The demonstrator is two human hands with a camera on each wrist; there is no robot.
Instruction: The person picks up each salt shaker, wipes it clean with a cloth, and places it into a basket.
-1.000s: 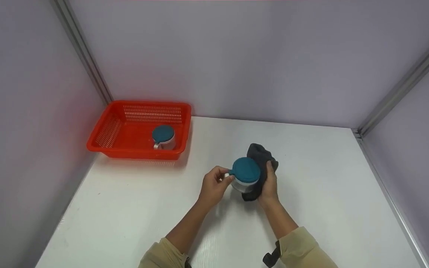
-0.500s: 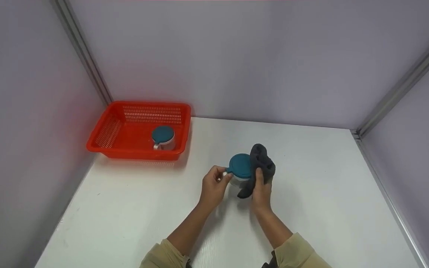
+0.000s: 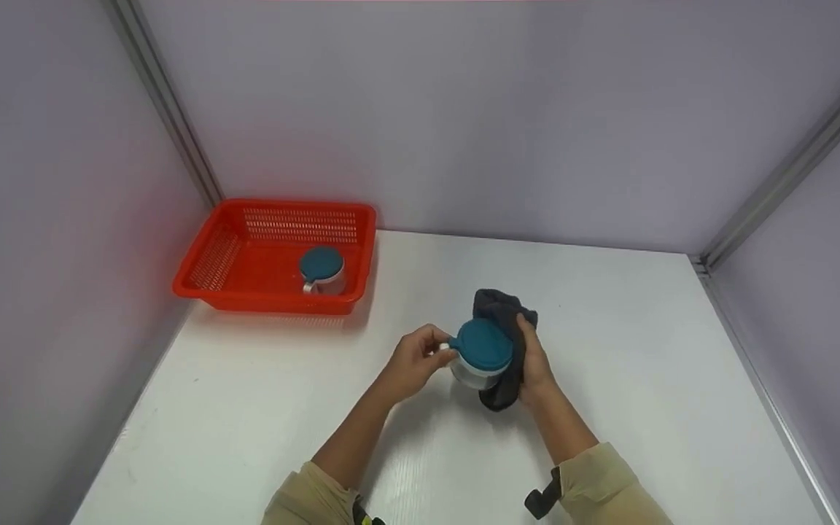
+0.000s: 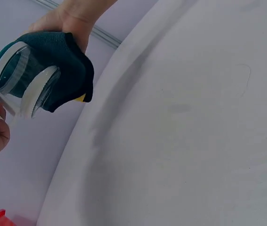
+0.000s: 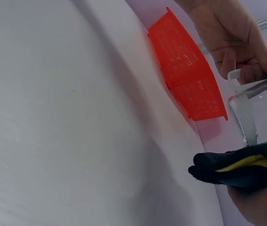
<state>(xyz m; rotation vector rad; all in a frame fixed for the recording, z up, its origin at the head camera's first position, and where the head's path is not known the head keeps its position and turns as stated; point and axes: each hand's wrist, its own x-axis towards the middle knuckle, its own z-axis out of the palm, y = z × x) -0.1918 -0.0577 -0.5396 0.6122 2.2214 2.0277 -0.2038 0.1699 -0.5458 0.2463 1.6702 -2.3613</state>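
My left hand (image 3: 414, 364) pinches the white handle of a clear jar with a teal lid (image 3: 484, 344), held above the table. In the left wrist view the jar's see-through body (image 4: 18, 70) is tilted on its side. A folded dark grey cloth (image 3: 507, 313) lies against the jar's right side, gripped by my right hand (image 3: 537, 364) with the thumb over it. Yellow shows inside the fold of the cloth (image 5: 237, 165) in the right wrist view. Most of the right hand's fingers are hidden behind the cloth.
A red plastic basket (image 3: 274, 302) stands at the back left of the white table (image 3: 259, 408). Inside it sits a second teal-lidded jar (image 3: 322, 266) with a white handle. Pale panels (image 3: 464, 117) wall the table at the back and both sides.
The right hand and cloth swung left over the jar's lid, then back to its right side and lower. The jar has shifted slightly toward the person, its handle still pinched by the left hand.
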